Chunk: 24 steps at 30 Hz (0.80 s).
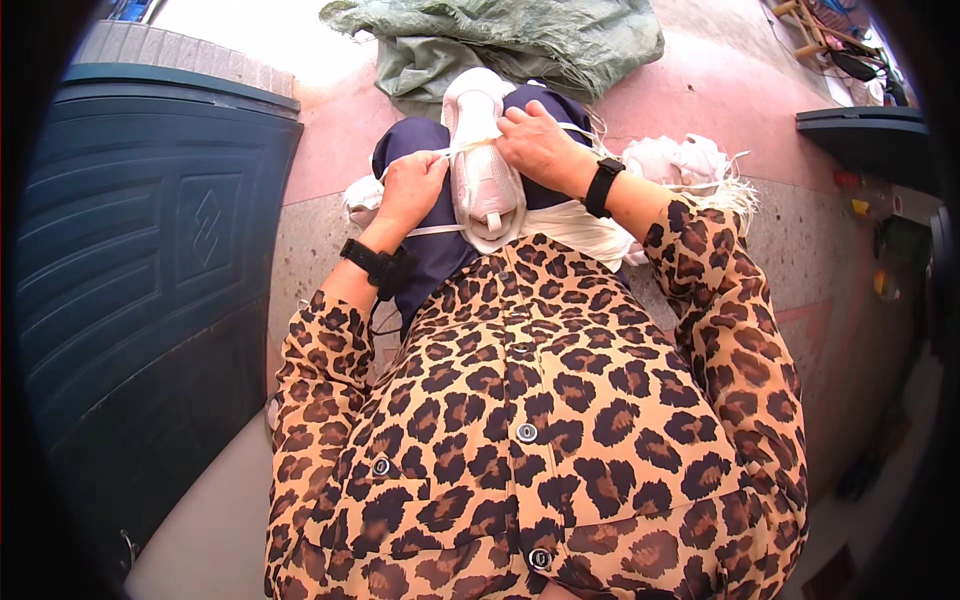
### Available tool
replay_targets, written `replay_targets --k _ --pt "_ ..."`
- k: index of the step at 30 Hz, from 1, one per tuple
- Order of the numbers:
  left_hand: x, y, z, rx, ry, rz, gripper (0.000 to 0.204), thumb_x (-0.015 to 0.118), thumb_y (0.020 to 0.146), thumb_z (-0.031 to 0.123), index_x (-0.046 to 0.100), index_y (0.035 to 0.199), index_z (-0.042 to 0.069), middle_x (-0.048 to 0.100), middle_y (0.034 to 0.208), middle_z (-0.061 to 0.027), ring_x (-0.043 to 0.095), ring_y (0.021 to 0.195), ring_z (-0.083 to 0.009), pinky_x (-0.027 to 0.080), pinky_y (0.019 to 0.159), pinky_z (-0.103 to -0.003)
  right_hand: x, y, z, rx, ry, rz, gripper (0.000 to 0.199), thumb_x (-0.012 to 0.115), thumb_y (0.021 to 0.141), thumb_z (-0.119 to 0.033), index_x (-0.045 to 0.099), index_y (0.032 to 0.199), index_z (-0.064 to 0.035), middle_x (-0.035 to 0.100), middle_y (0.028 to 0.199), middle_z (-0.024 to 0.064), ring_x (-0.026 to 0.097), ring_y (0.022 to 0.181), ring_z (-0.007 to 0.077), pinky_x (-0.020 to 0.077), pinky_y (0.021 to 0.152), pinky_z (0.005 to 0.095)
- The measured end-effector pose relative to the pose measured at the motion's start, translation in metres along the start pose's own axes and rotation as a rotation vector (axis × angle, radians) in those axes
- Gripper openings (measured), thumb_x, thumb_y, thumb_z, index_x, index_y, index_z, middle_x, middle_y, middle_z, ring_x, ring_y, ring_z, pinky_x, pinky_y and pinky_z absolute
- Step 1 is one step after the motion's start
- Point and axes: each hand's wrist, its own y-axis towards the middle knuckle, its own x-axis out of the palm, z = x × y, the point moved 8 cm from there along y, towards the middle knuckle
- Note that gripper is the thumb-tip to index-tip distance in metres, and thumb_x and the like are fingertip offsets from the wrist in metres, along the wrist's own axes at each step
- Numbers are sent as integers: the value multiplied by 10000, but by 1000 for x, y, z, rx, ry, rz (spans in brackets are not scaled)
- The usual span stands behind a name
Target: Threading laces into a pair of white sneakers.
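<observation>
The shoe (484,160), a white sneaker, rests on the person's lap against dark blue trousers (425,200), toe pointing away, with a big dark bin (140,260) at their left, a green cloth (500,40) heaped on the pink floor (720,90) beyond, and a white bundle (680,165) near the right wrist. Both hands are closed on the white lace (455,150): the left hand (410,188) pinches one end beside the shoe, the right hand (540,145) grips the other over its top. Each wrist carries a black watch (603,186).
</observation>
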Motion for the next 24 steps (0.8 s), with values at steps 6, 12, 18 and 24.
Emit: replay_targets --k 6,12,18,24 --pt "4 5 8 111 152 4 230 485 801 210 630 799 31 598 726 -205 592 692 -354 479 629 -409 3 -9 19 301 135 55 70 539 732 -148 598 738 -110 539 739 40 521 786 201 364 704 333" --pt "6 8 22 96 440 -47 168 467 782 155 581 732 42 596 652 -176 606 662 -340 483 588 -432 0 -15 26 407 203 54 112 583 738 -198 609 692 -99 540 723 43 519 781 206 367 696 342" --pt "11 9 38 183 533 -103 139 472 759 129 577 720 46 600 669 -171 610 653 -332 487 568 -418 5 -18 28 424 249 31 155 577 748 -220 613 686 -83 548 721 48 518 765 220 369 692 349" --pt "15 12 39 180 527 -93 130 510 772 157 579 724 59 598 678 -154 597 654 -324 471 579 -416 7 -17 27 409 270 16 187 560 765 -238 617 702 -72 555 738 57 524 772 227 376 697 361"
